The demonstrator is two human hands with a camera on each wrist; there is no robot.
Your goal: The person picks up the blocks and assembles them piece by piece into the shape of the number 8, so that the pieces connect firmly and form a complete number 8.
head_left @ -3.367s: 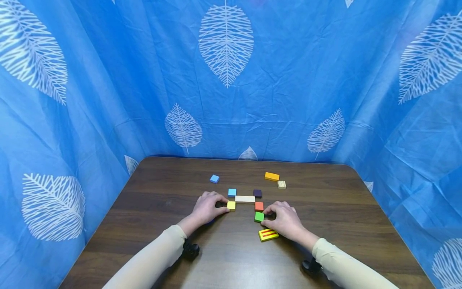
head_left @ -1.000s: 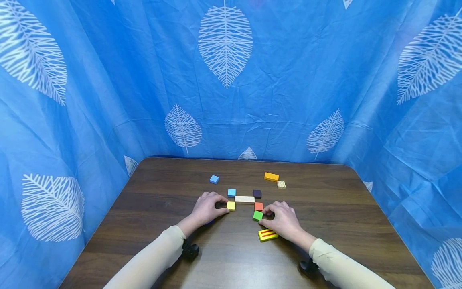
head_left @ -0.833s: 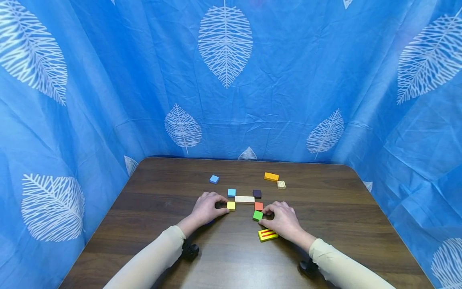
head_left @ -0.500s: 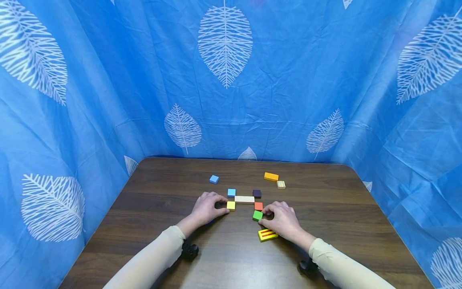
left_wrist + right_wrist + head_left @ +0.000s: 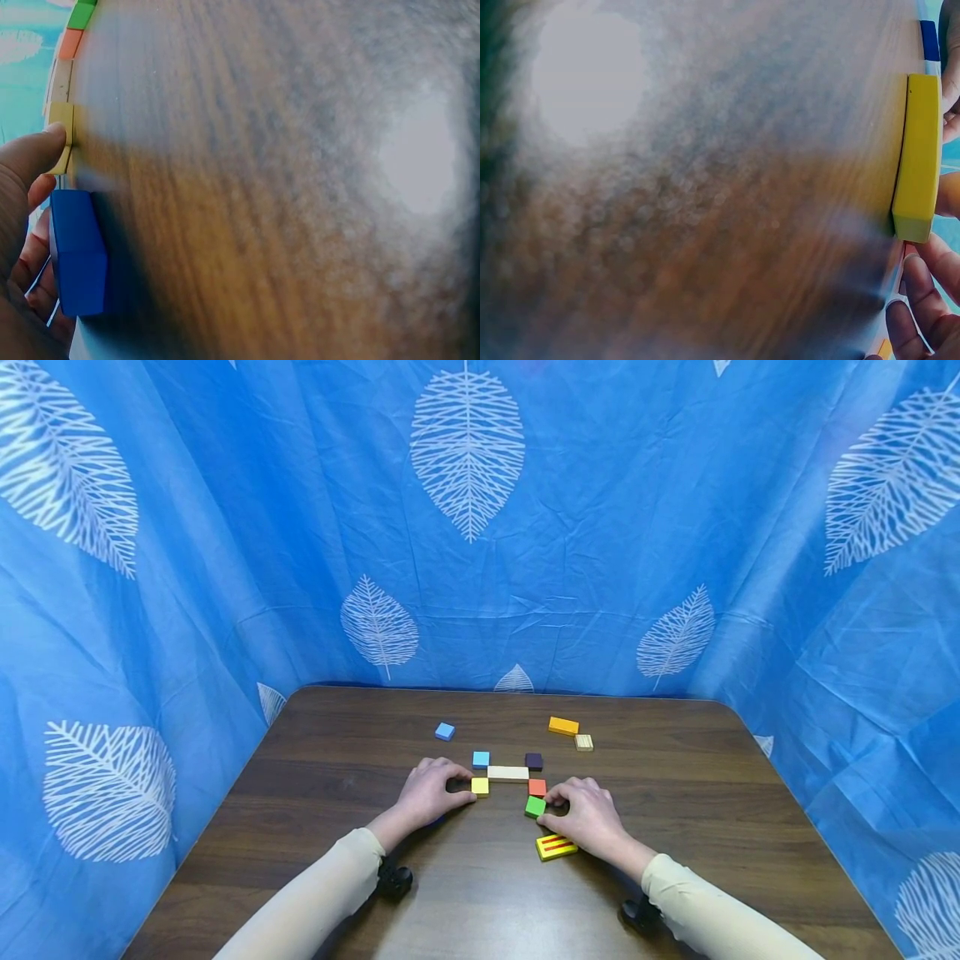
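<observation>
In the head view my left hand [image 5: 429,791] pinches a small yellow block [image 5: 480,787] between thumb and fingers, at the left end of a long cream block [image 5: 508,774]. A blue block [image 5: 78,251] lies beneath that hand, mostly hidden from above. My right hand [image 5: 588,814] holds a green block [image 5: 535,807], turned slightly askew, just in front of a red block [image 5: 537,787]. Close below the right fingers lies a yellow block with red stripes [image 5: 557,847]. Behind the cream block's ends stand a light blue block [image 5: 481,760] and a dark block [image 5: 533,762].
Farther back on the brown wooden table [image 5: 337,727] lie another blue block [image 5: 445,732], an orange block [image 5: 564,726] and a pale striped block [image 5: 583,742]. A blue curtain [image 5: 300,568] with white leaf prints hangs behind the table and at both sides.
Since the oldest frame, the right hand has shifted the green block slightly left and back, and the block has turned a little. The left hand has stayed at the yellow block.
</observation>
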